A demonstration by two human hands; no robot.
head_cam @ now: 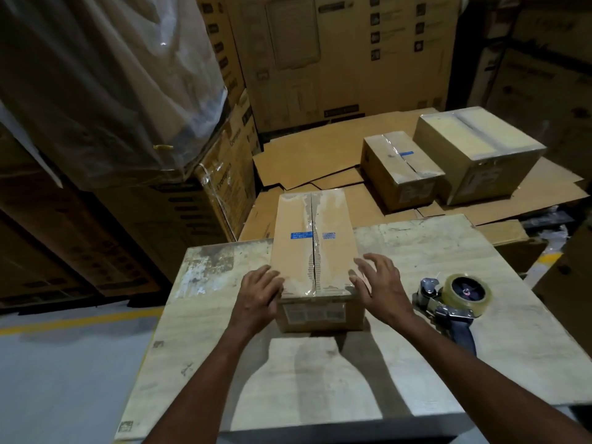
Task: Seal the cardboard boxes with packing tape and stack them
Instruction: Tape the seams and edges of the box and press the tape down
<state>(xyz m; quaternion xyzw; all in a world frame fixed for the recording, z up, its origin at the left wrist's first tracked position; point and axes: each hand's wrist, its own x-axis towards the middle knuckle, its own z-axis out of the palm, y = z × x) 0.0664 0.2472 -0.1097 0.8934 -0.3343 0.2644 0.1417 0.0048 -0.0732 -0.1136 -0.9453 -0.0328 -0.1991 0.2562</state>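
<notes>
Two bare forearms reach in from the near edge of the surface, over the table (pixel 224 363), toward a cardboard box (pixel 314 241) that lies lengthwise at the middle. Its near end sits well back from the near edge. Its far end reaches the far edge, and whether it overhangs I cannot tell. Open tabletop runs along both long sides of the box, wider on the right, and a broad bare stretch lies in front of it.

The left hand (pixel 259 294) lies against the box's near left corner, fingers fairly straight and pressed flat to the side, not curled round anything. The right hand (pixel 376 283) is spread wide beside the near right corner, fingers apart and loosely bent, the thumb at or just touching the edge - it holds nothing. The top flaps meet along a centre seam that carries ragged, torn tape.

A tape dispenser (pixel 451 302) rests near the right edge, just beside the right wrist, handle pointing to the near edge.

Beyond the far edge, a small taped box (pixel 397 168) and a larger taped box (pixel 474 152) stand side by side on flattened cardboard (pixel 307 158). Tall cartons (pixel 336 59) close off the back, and a plastic-wrapped stack (pixel 96 75) crowds the left - grey floor (pixel 64 363) with a yellow line (pixel 80 320) lies below it.
</notes>
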